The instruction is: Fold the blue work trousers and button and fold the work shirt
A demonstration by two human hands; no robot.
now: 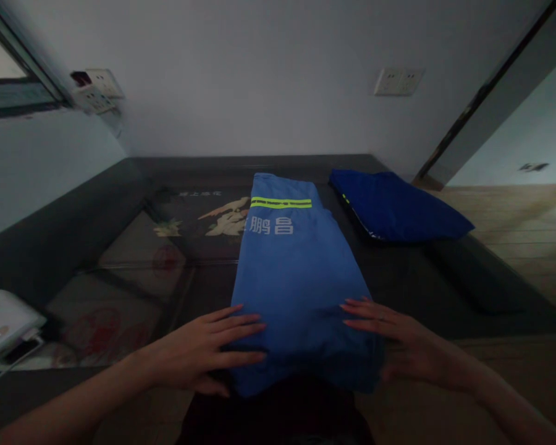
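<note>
A folded light-blue garment lies lengthwise on the dark table. Across its far end runs a yellow reflective stripe, with white printed characters just below. My left hand rests on the near left edge of the cloth, fingers stretched out. At the near right edge my right hand touches the fabric with its fingertips, fingers extended and thumb partly hidden. Behind and to the right is a folded dark-blue cloth item with a bit of yellow trim along its edge.
A white device with a plugged-in cable stands at the left. Under the glossy tabletop, printed packaging shows. Wall sockets are on the wall behind, and a power strip sits at the left corner.
</note>
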